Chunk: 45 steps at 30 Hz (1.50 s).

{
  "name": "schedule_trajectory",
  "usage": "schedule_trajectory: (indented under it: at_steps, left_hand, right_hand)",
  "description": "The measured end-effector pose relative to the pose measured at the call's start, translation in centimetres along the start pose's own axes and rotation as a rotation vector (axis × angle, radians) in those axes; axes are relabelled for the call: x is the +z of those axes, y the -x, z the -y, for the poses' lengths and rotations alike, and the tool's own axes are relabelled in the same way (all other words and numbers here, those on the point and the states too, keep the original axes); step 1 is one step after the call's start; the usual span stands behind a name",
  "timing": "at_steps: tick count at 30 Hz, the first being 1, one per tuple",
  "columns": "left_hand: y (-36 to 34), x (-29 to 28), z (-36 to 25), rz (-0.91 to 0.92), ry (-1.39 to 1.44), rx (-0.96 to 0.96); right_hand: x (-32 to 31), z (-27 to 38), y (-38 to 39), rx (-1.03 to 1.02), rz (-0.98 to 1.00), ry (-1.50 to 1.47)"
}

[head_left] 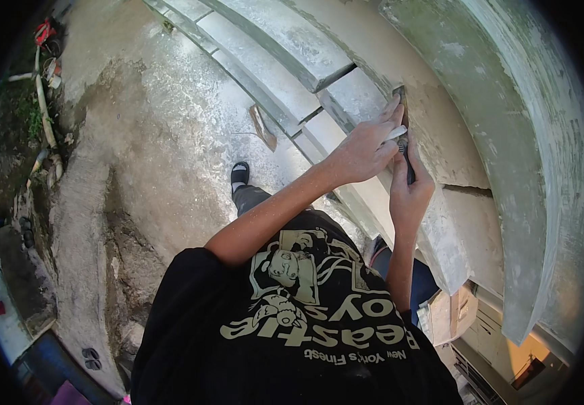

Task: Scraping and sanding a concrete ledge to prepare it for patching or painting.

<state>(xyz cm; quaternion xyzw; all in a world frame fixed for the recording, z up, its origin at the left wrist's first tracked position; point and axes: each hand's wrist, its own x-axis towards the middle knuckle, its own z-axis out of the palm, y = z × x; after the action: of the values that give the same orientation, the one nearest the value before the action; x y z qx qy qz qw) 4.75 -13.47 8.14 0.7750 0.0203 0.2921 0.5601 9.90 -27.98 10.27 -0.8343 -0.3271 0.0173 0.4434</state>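
Note:
My right hand [413, 192], closed, grips the dark handle of a narrow scraper-like tool [402, 144]. Its thin dark end lies against a long, pale plastered ledge [433, 128]. From the left, my left hand [365, 150] reaches across, its fingers pressed together along the tool near that end. A short white piece [397, 133] shows at the left fingers; whether it is held or wrapped round a finger I cannot tell. Pale dust coats my left hand and forearm. Parts of the tool are hidden behind the fingers.
Stepped grey slabs [271, 81] with dark gaps run alongside me on the left of the ledge. A curved greenish band [474, 81] rises to the right. A brown scrap [263, 129] lies on the stained concrete ground [170, 121]. Pale pipes [43, 115] line the far left.

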Motion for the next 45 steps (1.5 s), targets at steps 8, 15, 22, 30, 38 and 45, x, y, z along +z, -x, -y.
schedule_trajectory:
  at_steps: [8, 15, 22, 30, 38, 45]
  left_hand:
    - [0.9, 0.8, 1.0, 0.005, 0.077, -0.028]
    - [-0.5, -1.4, -0.1, -0.037, 0.052, -0.202]
    - [0.3, -0.1, 0.9, 0.021, 0.048, -0.059]
    - [-0.9, 0.6, 0.9, 0.022, 0.051, -0.128]
    - [-1.2, 0.7, 1.3, -0.034, 0.035, -0.117]
    - [-1.6, 0.8, 1.3, -0.068, -0.065, -0.046]
  right_hand:
    - [-0.7, 0.6, -0.1, 0.012, 0.005, 0.019]
    - [1.1, 1.8, -2.9, -0.136, 0.039, 0.054]
    - [-0.8, 0.3, 0.0, -0.023, 0.020, -0.001]
    - [-1.4, -0.2, -1.0, 0.086, 0.136, -0.004]
    - [-0.2, -1.1, -2.1, 0.061, 0.122, -0.081]
    - [-0.3, -1.3, -2.2, 0.123, 0.153, -0.132]
